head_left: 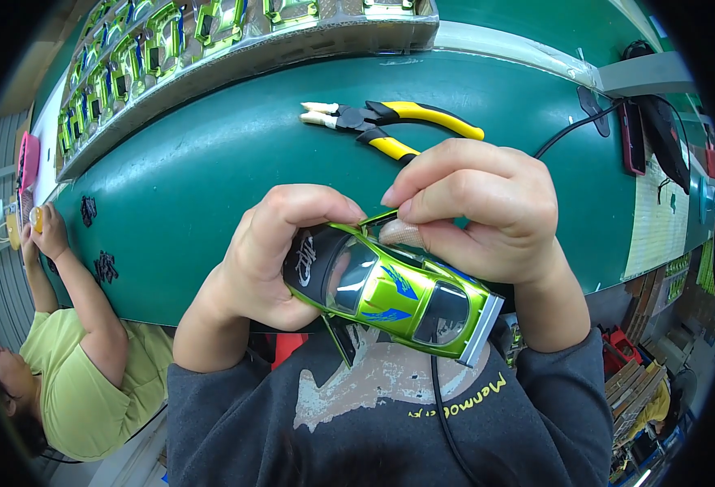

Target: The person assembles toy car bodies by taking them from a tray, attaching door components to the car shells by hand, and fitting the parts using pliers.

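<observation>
Toy car body (pixel 390 299), one: bright green, black hood, blue side graphics, grey rear wing; held aloft at the near edge of the surface (pixel 211 154), before the wearer's dark shirt.

Hands, two. Left hand (pixel 264 256): closed around the hood end, part of which its fingers cover. Right hand (pixel 491 199): fingertips pinching the outer end of the opened far door (pixel 379 217); one digit wears a beige covering. The near door (pixel 339 337) hangs open.

Pliers (pixel 357 118), one pair: yellow-and-black handles, pale-wrapped tips; one handle's end lies behind the right hand.

Carton (pixel 410 34), shallow: rows of similar green bodies in clear moulded packing; its far part is cut off by the upper edge, so no full count.

Black parts (pixel 106 266), small clusters at left; shape unclear.

Co-worker (pixel 98 373), at left, holding a yellowish object (pixel 37 217) partly hidden by fingers.

Right rim: stacked goods (pixel 641 381), dim and warped, hard to make out.
</observation>
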The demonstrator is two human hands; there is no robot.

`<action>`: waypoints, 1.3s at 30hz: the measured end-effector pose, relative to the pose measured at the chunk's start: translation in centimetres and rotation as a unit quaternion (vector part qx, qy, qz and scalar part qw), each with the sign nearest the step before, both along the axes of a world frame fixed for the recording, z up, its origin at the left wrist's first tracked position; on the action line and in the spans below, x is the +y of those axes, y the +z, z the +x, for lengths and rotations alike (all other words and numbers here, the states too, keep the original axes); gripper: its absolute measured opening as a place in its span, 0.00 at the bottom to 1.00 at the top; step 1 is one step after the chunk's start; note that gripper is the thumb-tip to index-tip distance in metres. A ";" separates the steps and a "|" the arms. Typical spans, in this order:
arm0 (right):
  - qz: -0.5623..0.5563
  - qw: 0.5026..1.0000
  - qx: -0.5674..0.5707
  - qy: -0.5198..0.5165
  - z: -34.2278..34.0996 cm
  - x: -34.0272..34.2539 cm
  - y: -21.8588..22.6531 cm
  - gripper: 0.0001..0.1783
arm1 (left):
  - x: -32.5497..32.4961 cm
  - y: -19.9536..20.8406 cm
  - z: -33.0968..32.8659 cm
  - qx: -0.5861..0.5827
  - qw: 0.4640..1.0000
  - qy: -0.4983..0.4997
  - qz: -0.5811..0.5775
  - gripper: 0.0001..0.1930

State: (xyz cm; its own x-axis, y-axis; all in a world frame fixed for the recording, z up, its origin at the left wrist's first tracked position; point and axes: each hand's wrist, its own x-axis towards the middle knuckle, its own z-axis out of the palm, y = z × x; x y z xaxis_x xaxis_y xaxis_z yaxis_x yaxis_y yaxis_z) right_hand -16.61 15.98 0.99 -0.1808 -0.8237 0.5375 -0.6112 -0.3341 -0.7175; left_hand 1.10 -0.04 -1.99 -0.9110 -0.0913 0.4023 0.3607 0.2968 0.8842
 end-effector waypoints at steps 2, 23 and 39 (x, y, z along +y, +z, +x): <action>0.010 1.000 -0.012 -0.016 0.1 0.1 0.1 0.13 | 0.0 0.1 0.0 -0.011 1.000 0.007 0.015 0.24; 0.045 0.995 0.014 -0.086 0.5 0.4 0.6 0.14 | 0.2 -0.1 -0.4 0.000 0.999 0.016 -0.030 0.25; 0.110 0.992 -0.043 -0.035 -0.5 1.0 1.0 0.12 | 0.3 0.4 -0.6 -0.002 0.998 0.018 -0.067 0.26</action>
State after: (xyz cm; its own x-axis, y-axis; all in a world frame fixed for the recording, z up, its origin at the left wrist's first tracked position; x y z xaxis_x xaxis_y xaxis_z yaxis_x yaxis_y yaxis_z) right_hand -17.07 16.95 1.98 -0.2795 -0.9028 0.3268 -0.5606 -0.1229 -0.8189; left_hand 0.47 0.22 -1.59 -0.9099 -0.0698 0.4088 0.3437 0.4248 0.8375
